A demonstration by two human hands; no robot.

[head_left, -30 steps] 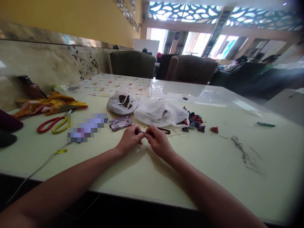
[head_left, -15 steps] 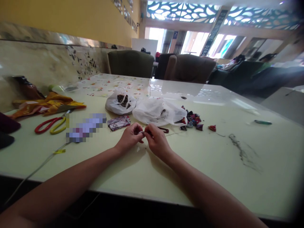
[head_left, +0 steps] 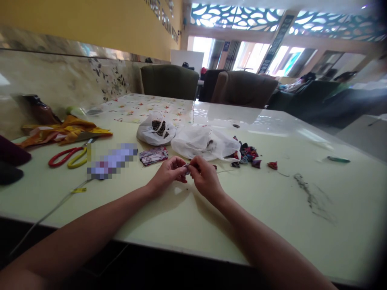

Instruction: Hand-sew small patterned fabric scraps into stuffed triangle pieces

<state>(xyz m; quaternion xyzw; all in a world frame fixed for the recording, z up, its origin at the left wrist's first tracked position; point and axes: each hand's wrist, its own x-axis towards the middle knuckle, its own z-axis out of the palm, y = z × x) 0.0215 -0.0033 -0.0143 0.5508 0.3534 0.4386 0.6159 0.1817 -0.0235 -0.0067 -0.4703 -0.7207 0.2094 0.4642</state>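
Close together above the table [head_left: 211, 225], my left hand [head_left: 165, 176] and my right hand [head_left: 206, 176] pinch a small piece of patterned cloth [head_left: 186, 169] between their fingertips. Most of the cloth is hidden by the fingers, and whether a needle is there I cannot make out. Beyond my left hand lies a stack of patterned fabric pieces [head_left: 153, 156]. A white plastic bag [head_left: 193, 143] rests just past both hands. To its right sits a pile of small dark, colourful cloth pouches [head_left: 249, 154], with one red pouch [head_left: 272, 165] apart, trailing a thread.
An open plastic bag of dark grains [head_left: 159, 128] stands behind the fabric. Scissors [head_left: 66, 158], a blurred-out flat object [head_left: 111, 161] with a cable, and orange cloth [head_left: 69, 131] lie left. Right are tangled threads [head_left: 308, 193] and a green pen-like object [head_left: 338, 160]. Chairs stand beyond.
My right hand has turned and shifted slightly right, showing a little more of the cloth between the fingertips. The whole view has drifted slightly; objects on the table stay put.
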